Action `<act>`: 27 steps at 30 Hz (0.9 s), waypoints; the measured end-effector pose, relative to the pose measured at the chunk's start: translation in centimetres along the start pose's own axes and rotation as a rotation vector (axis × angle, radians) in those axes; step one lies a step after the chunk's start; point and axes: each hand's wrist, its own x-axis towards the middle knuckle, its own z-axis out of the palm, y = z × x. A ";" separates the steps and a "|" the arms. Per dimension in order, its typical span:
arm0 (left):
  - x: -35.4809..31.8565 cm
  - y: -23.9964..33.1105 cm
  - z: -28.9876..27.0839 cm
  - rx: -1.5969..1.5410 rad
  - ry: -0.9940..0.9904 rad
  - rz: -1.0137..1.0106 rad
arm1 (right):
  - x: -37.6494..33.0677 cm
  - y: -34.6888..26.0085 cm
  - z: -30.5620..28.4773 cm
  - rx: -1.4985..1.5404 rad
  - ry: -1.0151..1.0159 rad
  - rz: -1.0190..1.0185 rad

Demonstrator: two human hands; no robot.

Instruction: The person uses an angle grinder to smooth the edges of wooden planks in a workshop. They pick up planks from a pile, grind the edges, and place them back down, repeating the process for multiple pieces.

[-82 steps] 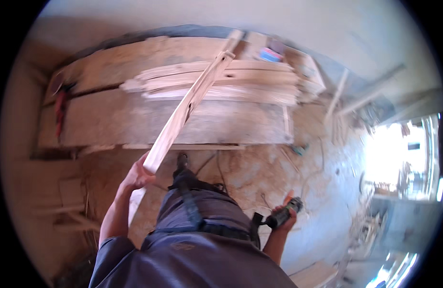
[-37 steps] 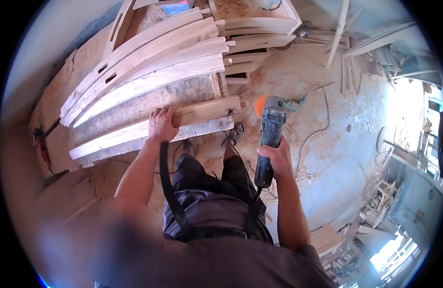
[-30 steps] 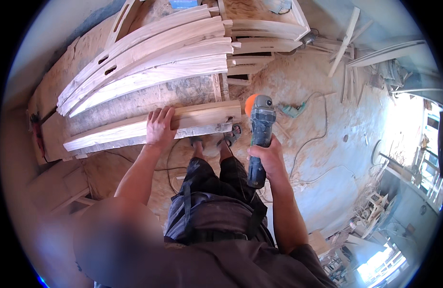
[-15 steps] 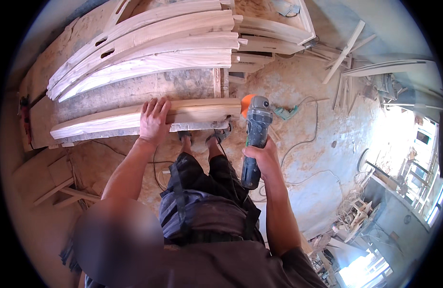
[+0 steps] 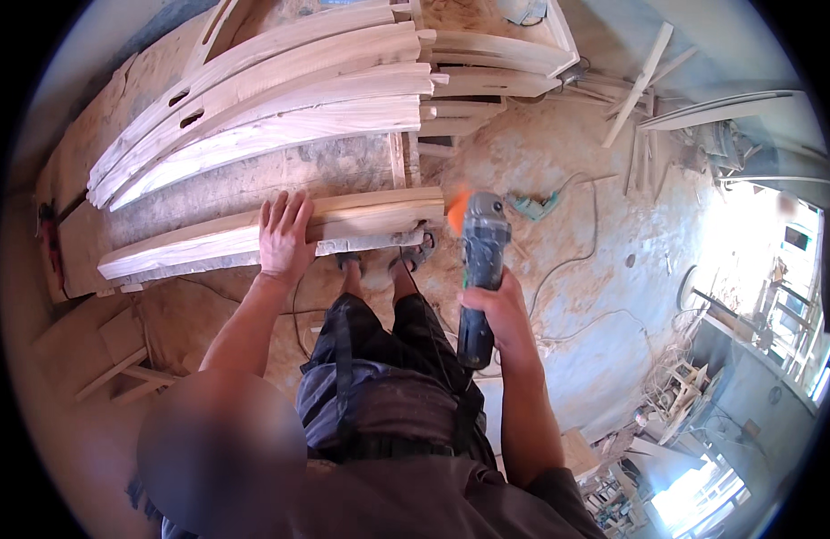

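The head view shows a pale wooden rail (image 5: pixel 370 214) lying lengthwise along the near edge of a workbench (image 5: pixel 280 163), directly under the left hand (image 5: pixel 286 238). That hand rests across the rail, fingers slightly spread over its top; I cannot tell how firmly they close on its edges. Right of this grip, the rail has a dark hole near its end.

The right hand (image 5: pixel 497 310) is wrapped around the body of an angle grinder (image 5: pixel 483 256). Ahead of this grip, the grinder's blurred orange disc (image 5: pixel 457 212) is at the rail's right end; whether they touch is unclear.

Beyond the left hand, curved boards (image 5: pixel 280 112), some with tenons at their right ends, lie side by side on the bench. Far left of that grip is a red tool (image 5: pixel 49 238). Ahead and right of the grinder grip, a teal object (image 5: pixel 533 207) lies on the dusty floor (image 5: pixel 639 296).
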 end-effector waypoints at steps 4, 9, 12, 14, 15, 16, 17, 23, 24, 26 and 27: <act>0.7 0.7 -0.3 0.004 -0.032 -0.067 | -0.9 1.6 -1.2 0.106 0.130 -0.005; 4.9 0.6 -2.6 -0.053 -0.429 -0.081 | -0.6 1.6 -1.8 0.134 0.125 -0.034; 7.2 -0.4 -3.6 -0.137 -0.601 -0.106 | 0.0 1.2 -0.8 0.060 0.097 -0.117; 9.2 -0.7 -4.2 -0.173 -0.718 -0.108 | 1.0 0.3 0.2 0.004 0.075 -0.128; 9.9 -0.8 -4.5 -0.189 -0.775 -0.111 | 1.5 -0.1 0.7 -0.024 0.062 -0.135; 10.0 -0.7 -4.6 -0.181 -0.781 -0.109 | 2.0 -0.2 1.0 0.007 0.054 -0.134; 10.0 -0.7 -4.5 -0.173 -0.789 -0.108 | 2.3 -0.3 1.3 -0.007 0.042 -0.123; 10.8 -0.5 -4.9 -0.160 -0.831 -0.122 | 2.4 0.8 1.0 0.038 0.043 -0.113; 10.9 -0.5 -4.9 -0.155 -0.842 -0.118 | 2.5 1.0 1.0 0.071 0.063 -0.098; 10.5 -0.7 -4.5 -0.172 -0.813 -0.120 | 2.9 0.7 1.2 0.110 0.059 -0.092; 10.3 -0.9 -4.2 -0.179 -0.797 -0.121 | 3.2 0.0 1.4 0.116 0.036 -0.102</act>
